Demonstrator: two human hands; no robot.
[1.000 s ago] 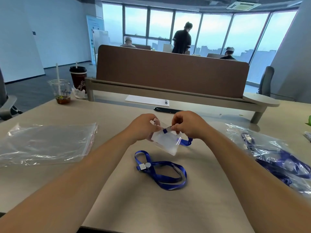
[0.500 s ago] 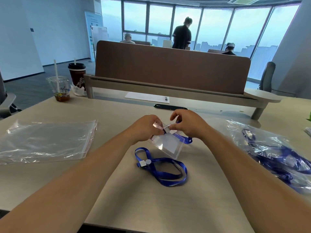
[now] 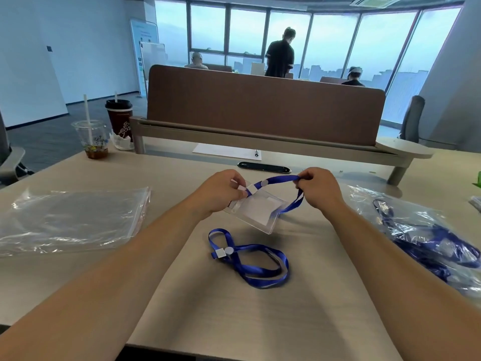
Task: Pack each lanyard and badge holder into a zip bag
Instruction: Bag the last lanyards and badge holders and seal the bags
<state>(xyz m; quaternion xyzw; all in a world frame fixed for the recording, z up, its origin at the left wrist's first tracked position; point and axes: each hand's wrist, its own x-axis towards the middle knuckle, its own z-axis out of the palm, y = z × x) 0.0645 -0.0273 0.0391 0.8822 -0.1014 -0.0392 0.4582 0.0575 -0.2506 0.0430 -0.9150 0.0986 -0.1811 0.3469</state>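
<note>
My left hand (image 3: 221, 192) pinches the top edge of a clear badge holder (image 3: 256, 212), held tilted above the desk. My right hand (image 3: 318, 188) grips a blue lanyard (image 3: 283, 179) whose clip end sits at the holder's top; the strap is pulled out to the right and loops down under my hand. A second blue lanyard (image 3: 250, 259) lies coiled on the desk just in front of me. A stack of empty clear zip bags (image 3: 70, 220) lies flat to the left.
To the right lie zip bags (image 3: 421, 230) filled with blue lanyards. Two drink cups (image 3: 91, 139) stand at the far left by a brown desk divider (image 3: 263, 108). A paper sheet (image 3: 223, 149) and a black oval grommet (image 3: 263, 168) lie beyond my hands.
My right hand has moved right and drawn the lanyard strap out from the badge holder. The holder has tipped flatter in my left hand. The camera view has shifted slightly.
</note>
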